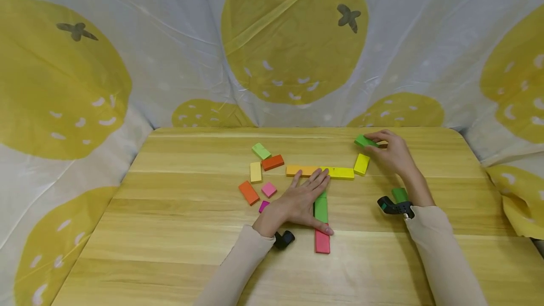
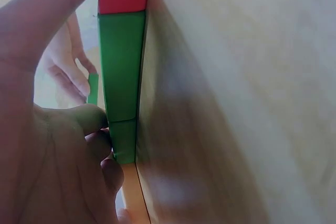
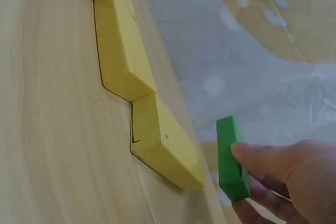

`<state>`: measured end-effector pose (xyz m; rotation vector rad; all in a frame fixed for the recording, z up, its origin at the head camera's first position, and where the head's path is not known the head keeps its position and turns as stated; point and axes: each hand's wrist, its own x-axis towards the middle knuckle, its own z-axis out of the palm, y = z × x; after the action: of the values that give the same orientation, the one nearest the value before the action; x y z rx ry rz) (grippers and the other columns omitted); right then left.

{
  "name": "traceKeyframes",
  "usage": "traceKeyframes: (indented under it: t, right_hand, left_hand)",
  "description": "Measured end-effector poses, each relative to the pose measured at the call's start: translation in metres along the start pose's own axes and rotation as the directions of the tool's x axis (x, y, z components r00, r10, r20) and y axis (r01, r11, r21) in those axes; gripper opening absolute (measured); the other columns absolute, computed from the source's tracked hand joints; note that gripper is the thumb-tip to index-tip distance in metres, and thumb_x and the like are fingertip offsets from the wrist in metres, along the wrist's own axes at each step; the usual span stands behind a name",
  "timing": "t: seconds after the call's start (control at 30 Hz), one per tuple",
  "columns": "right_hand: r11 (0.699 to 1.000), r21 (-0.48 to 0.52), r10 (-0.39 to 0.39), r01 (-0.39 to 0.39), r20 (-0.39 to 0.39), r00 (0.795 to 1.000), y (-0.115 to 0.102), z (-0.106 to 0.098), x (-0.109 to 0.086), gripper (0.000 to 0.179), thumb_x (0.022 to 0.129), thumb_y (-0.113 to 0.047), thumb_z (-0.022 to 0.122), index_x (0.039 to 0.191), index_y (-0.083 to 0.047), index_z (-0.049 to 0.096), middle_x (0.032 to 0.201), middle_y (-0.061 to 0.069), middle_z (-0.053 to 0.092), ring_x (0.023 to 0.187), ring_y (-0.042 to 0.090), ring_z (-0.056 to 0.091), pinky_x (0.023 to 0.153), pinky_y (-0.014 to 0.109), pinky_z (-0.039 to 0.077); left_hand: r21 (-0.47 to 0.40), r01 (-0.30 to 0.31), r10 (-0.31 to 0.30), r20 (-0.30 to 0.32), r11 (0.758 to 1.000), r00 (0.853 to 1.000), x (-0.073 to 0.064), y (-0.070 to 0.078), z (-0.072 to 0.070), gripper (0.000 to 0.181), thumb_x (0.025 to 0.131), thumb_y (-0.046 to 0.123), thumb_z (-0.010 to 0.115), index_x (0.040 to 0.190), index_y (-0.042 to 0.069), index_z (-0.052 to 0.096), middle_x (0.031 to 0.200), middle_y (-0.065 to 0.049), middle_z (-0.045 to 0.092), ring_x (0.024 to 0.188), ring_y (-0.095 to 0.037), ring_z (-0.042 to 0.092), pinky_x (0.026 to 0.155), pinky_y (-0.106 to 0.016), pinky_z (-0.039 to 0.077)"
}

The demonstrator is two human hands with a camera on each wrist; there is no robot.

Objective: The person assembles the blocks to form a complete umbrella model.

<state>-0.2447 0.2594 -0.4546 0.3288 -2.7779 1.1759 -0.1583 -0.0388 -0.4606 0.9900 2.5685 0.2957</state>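
Note:
My right hand (image 1: 393, 152) pinches a green block (image 1: 364, 141) between thumb and fingers, close to the table's far edge. Just in front of it a yellow block (image 1: 361, 164) lies at an angle, one corner at the end of a row of orange (image 1: 299, 171) and yellow blocks (image 1: 342, 173). From that row a column of green blocks (image 2: 122, 66) runs toward me, ending in a red block (image 1: 322, 243). My left hand (image 1: 293, 204) lies spread over this T shape, fingertips on the row and thumb on the red block. Its palm hides part of the column.
Left of the T lie loose blocks: light green (image 1: 261, 151), red-orange (image 1: 272, 162), pale yellow (image 1: 255, 173), orange (image 1: 248, 193), pink (image 1: 269, 190) and magenta (image 1: 264, 206), the last partly behind my left wrist. Another green block (image 1: 399, 194) sits by my right wrist. A patterned curtain (image 1: 293, 117) hangs behind the table.

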Motion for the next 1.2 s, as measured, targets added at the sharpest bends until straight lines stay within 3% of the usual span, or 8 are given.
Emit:
traceKeyframes:
  t: [0.4,0.8,1.03,1.2]
  right_hand:
    - [0.999,0.033,0.039,-0.043,0.112,0.993,-0.002,0.013,0.02,0.037,0.101,-0.008,0.066,0.135,0.007,0.064,0.131,0.029,0.059,0.121,0.046,0.057,0.103,0.059,0.052]
    - [0.994,0.041,0.093,-0.101,0.165,0.982,0.005,0.02,0.023,0.037,0.104,-0.013,0.063,0.137,0.004,0.063,0.137,0.029,0.058,0.123,0.047,0.058,0.102,0.059,0.052]
    - [0.994,0.049,0.089,-0.101,0.195,0.977,0.005,0.021,0.026,0.038,0.106,-0.016,0.06,0.139,0.001,0.063,0.144,0.027,0.058,0.122,0.044,0.061,0.098,0.052,0.053]
    - [0.994,0.056,0.083,-0.096,0.212,0.974,0.005,0.022,0.026,0.037,0.106,-0.015,0.06,0.139,0.002,0.063,0.14,0.027,0.059,0.12,0.042,0.061,0.1,0.051,0.052]
  left_hand:
    - [-0.003,-0.003,0.003,0.005,1.0,1.0,0.002,-0.001,0.0,0.134,0.075,0.078,0.074,0.168,0.017,0.0,0.175,0.005,-0.014,0.162,-0.014,-0.013,0.131,-0.054,-0.01]
    - [-0.007,-0.003,0.003,0.006,1.0,1.0,0.001,-0.002,0.0,0.134,0.075,0.079,0.074,0.168,0.017,-0.001,0.175,0.005,-0.014,0.162,-0.013,-0.014,0.131,-0.054,-0.011]
    - [0.004,0.002,-0.002,0.007,1.0,1.0,0.001,-0.002,0.0,0.134,0.076,0.079,0.073,0.168,0.017,-0.001,0.175,0.005,-0.014,0.162,-0.014,-0.013,0.131,-0.054,-0.01]
    - [0.013,0.0,0.0,0.001,1.0,1.0,0.0,-0.001,-0.001,0.133,0.076,0.079,0.073,0.168,0.016,0.0,0.175,0.005,-0.013,0.163,-0.014,-0.011,0.131,-0.054,-0.009]
